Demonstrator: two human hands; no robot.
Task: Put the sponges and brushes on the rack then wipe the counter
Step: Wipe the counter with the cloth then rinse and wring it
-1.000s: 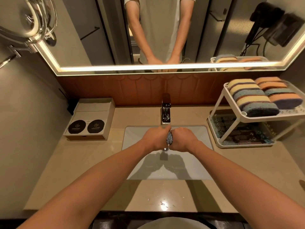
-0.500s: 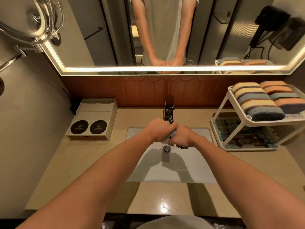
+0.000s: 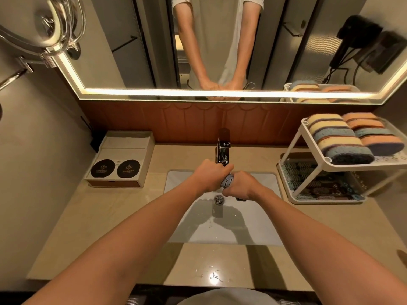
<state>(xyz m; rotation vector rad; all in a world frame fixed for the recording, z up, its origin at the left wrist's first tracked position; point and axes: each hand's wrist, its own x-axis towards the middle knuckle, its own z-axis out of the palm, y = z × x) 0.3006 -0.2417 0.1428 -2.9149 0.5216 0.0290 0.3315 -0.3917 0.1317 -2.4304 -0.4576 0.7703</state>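
Head view: left hand (image 3: 209,178) and right hand (image 3: 241,190) twist a cloth (image 3: 228,181) over the sink (image 3: 253,227).

Both hands are curled into fists round the blue-grey cloth, knuckles almost touching, just in front of the faucet (image 3: 223,148) and above the drain (image 3: 218,199). The cloth's long axis runs from the left fist down-right through the right fist, where a dark end pokes out, and neither hand is nearer since both grip it. The tabletop (image 3: 110,216), judged the wiping target, lies on either side and in front, with droplets on the front strip. Sponges (image 3: 339,139) lie in rows on the top shelf of the rack (image 3: 308,168), at right. Most of the cloth is hidden inside the fists. The rack's lower shelf holds patterned items too unclear to call brushes, and I cannot tell whether water is running.
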